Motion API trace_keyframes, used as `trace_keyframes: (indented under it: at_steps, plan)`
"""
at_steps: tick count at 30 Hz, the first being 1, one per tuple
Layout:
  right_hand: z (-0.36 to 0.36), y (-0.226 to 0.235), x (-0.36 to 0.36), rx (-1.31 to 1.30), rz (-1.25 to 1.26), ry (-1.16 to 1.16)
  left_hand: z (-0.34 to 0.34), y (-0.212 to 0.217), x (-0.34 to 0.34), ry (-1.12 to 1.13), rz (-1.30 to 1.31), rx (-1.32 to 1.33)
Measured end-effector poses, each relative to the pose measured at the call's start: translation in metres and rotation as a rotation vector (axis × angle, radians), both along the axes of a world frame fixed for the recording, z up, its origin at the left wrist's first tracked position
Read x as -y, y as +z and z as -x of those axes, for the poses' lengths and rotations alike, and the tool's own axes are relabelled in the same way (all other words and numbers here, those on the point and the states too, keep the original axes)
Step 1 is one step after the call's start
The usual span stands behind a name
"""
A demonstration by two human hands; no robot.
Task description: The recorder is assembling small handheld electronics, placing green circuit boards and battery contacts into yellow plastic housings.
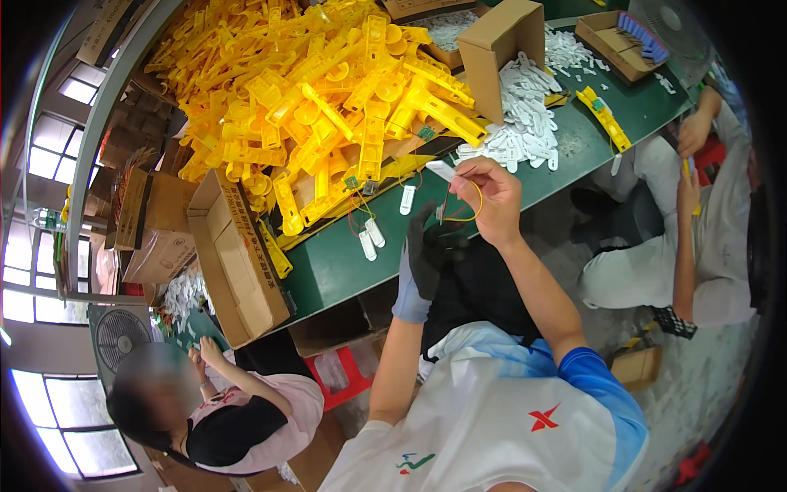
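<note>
My right hand (490,197) is bare and raised over the edge of the green table (328,262), pinching a small white plastic piece with thin yellow and red wires (469,209) looping down from it. My left hand (429,248), in a dark glove, sits just below it and grips the lower end of the same wires. On the table close by lie small white oblong parts (370,238) with wires, and another white part (407,199).
A big heap of yellow plastic parts (328,90) covers the table's far side. A tipped cardboard box (496,49) spills white parts (520,123). An open carton (234,258) hangs off the table's left end. A person sits at right, another at lower left near a fan (119,336).
</note>
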State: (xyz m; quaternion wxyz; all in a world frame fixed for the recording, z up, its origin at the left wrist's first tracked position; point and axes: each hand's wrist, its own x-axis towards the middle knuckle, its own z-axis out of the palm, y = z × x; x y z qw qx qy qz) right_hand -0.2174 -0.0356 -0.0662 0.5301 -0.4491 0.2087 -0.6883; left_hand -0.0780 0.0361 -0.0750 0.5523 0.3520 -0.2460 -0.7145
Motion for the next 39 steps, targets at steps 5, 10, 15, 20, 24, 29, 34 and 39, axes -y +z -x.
trace_keyframes:
  at_steps: [5, 10, 15, 20, 24, 29, 34, 39]
  plan:
    - [-0.003, -0.010, -0.004, 0.019, -0.015, 0.040, -0.001, -0.013, 0.010, 0.124, -0.009, -0.106]
    - [-0.004, -0.007, -0.017, 0.078, -0.078, -0.245, -0.013, 0.002, 0.000, 0.304, 0.085, -0.004]
    - [0.013, -0.042, -0.030, 0.000, -0.242, -0.227, -0.014, 0.036, -0.014, 0.312, 0.144, -0.024]
    - [0.023, -0.044, -0.045, -0.279, -0.133, -0.286, -0.019, 0.045, -0.028, 0.405, 0.214, 0.546]
    - [0.039, -0.010, -0.058, -0.780, 0.152, -0.181, -0.011, 0.049, -0.022, 0.587, 0.364, 0.519]
    - [0.039, 0.029, -0.069, -0.686, 0.172, -0.244, 0.005, 0.045, -0.025, 0.755, 0.513, 0.769]
    - [0.009, 0.062, -0.072, -0.568, 0.136, 0.002, 0.013, 0.041, -0.026, 0.720, 0.659, 1.155]
    - [0.005, 0.051, -0.068, -0.278, -0.130, 0.095, 0.014, 0.046, -0.031, 0.572, 0.753, 1.311]
